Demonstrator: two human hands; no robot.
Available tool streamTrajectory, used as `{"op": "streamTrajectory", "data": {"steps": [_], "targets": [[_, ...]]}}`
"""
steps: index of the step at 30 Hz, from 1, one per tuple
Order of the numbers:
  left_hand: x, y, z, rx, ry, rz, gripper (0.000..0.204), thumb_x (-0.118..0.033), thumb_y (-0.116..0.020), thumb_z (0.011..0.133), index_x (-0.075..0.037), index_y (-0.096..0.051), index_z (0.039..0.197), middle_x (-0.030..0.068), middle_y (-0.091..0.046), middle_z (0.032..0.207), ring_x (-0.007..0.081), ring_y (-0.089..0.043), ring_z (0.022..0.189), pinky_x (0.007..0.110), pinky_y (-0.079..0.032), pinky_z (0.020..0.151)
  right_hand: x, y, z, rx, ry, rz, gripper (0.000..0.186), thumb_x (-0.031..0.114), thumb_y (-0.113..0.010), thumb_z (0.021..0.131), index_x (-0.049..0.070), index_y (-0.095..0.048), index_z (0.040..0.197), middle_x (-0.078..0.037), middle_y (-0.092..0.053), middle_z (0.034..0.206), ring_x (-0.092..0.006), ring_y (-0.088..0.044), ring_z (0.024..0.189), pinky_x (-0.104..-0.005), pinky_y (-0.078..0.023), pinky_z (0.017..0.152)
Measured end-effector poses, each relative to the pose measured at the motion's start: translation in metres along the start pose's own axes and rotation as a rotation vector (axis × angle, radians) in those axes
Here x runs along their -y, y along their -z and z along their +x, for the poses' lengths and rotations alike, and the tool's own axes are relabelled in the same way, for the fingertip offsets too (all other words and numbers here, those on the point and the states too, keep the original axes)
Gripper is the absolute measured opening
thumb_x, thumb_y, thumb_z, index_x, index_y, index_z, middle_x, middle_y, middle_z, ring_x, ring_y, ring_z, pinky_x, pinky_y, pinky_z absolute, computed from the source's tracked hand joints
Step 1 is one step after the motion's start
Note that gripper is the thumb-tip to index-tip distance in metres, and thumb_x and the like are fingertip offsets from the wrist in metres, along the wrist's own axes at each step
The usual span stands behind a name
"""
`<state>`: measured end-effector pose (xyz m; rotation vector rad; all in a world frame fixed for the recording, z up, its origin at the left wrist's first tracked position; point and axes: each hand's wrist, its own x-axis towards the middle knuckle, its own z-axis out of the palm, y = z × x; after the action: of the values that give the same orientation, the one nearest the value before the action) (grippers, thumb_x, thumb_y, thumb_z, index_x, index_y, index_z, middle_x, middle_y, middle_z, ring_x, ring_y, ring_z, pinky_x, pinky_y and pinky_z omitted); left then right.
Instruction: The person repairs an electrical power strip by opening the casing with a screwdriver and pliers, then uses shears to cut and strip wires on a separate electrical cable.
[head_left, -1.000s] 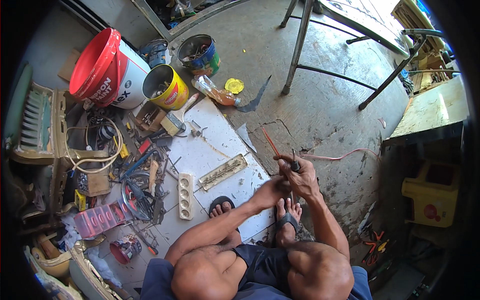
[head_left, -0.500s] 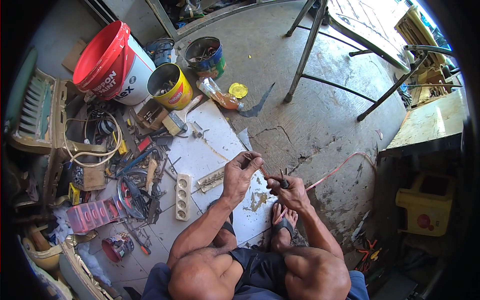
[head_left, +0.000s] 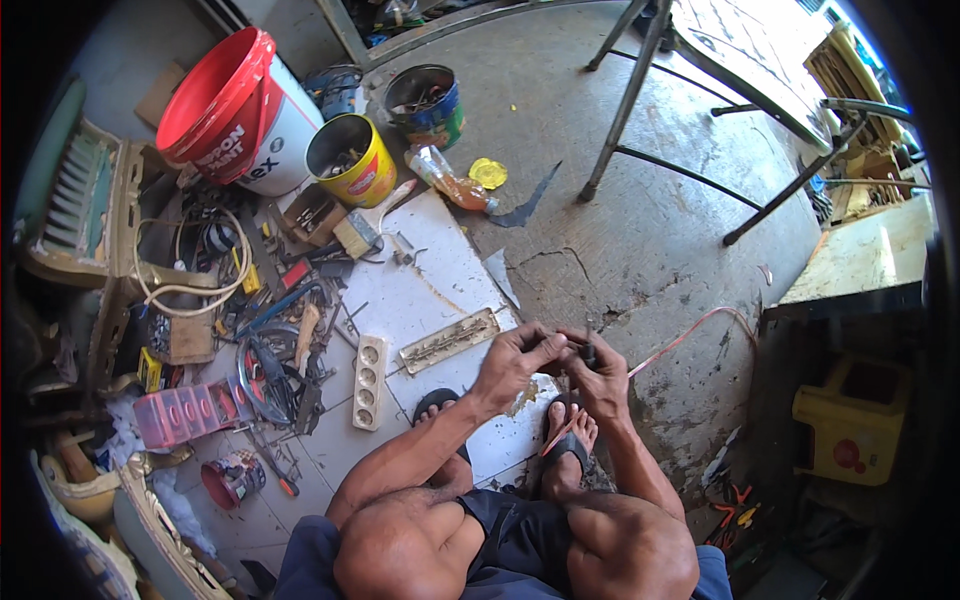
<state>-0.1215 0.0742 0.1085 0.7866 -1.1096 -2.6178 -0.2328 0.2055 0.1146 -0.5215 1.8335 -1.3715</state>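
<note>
My right hand [head_left: 600, 380] closes around a dark-handled tool [head_left: 589, 352], held upright; the fingers of my left hand [head_left: 508, 370] are pinched together just beside it, but what they pinch I cannot tell. The pink wire [head_left: 668, 347] runs from my right hand across the concrete floor [head_left: 650, 240]. The step in hand appears to be working the wire between my fingertips; the next move calls for a steady grip, with the tool tip clear.

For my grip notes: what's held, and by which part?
Right hand: a dark tool, by its thicker part, and apparently pinkish wire; left hand: hold hidden.
</note>
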Motion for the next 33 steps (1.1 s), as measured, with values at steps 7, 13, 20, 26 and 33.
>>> {"op": "streamTrajectory", "data": {"steps": [7,13,20,26,33], "targets": [[0.018,-0.004,-0.001,-0.021,0.085,-0.219,0.022,-0.025,-0.065,0.101,-0.005,-0.064,0.092,0.005,-0.07,0.087,0.015,-0.07,0.079,0.029,-0.057,0.07,0.003,-0.007,-0.007,-0.073,-0.08,0.219,0.025,0.02,-0.072,0.096,0.001,-0.071,0.112,0.002,-0.064,0.081,-0.0063,-0.056,0.073,-0.0238,-0.045,0.066],[0.024,-0.009,-0.008,-0.096,-0.68,1.045,0.006,-0.009,-0.066,0.093,-0.004,-0.065,0.095,0.01,-0.064,0.089,0.0264,-0.069,0.074,0.037,-0.055,0.062,-0.009,-0.005,0.005,-0.184,-0.291,0.362,0.024,0.026,-0.072,0.096,0.004,-0.071,0.104,0.002,-0.063,0.076,-0.0072,-0.054,0.063,-0.024,-0.041,0.057],[0.023,-0.015,-0.017,0.278,-1.03,1.194,0.024,-0.008,-0.07,0.072,-0.005,-0.062,0.095,0.0089,-0.06,0.088,0.0278,-0.063,0.078,0.038,-0.052,0.069,-0.028,0.011,0.015,-0.336,-0.268,0.278,0.024,0.028,-0.071,0.095,0.004,-0.069,0.1,-0.001,-0.065,0.075,-0.0088,-0.055,0.059,-0.025,-0.04,0.051],[0.032,-0.033,-0.035,0.454,-1.0,1.057,0.022,-0.011,-0.072,0.077,-0.003,-0.063,0.096,0.0087,-0.061,0.089,0.0264,-0.064,0.076,0.038,-0.052,0.068,-0.038,0.04,0.027,-0.593,-0.283,0.346,0.026,0.024,-0.074,0.094,0.001,-0.065,0.1,-0.005,-0.065,0.078,-0.0145,-0.063,0.059,-0.0289,-0.055,0.055],[-0.011,-0.008,-0.03,0.618,-0.307,0.846,0.052,-0.037,-0.08,0.086,-0.004,-0.064,0.123,0.0125,-0.068,0.107,0.0263,-0.069,0.099,0.04,-0.055,0.085,0.009,0.04,0.013,-0.117,-0.061,0.244,0.02,0.02,-0.071,0.096,0.002,-0.07,0.106,-0.002,-0.066,0.073,-0.0071,-0.057,0.055,-0.0222,-0.042,0.047]]}}
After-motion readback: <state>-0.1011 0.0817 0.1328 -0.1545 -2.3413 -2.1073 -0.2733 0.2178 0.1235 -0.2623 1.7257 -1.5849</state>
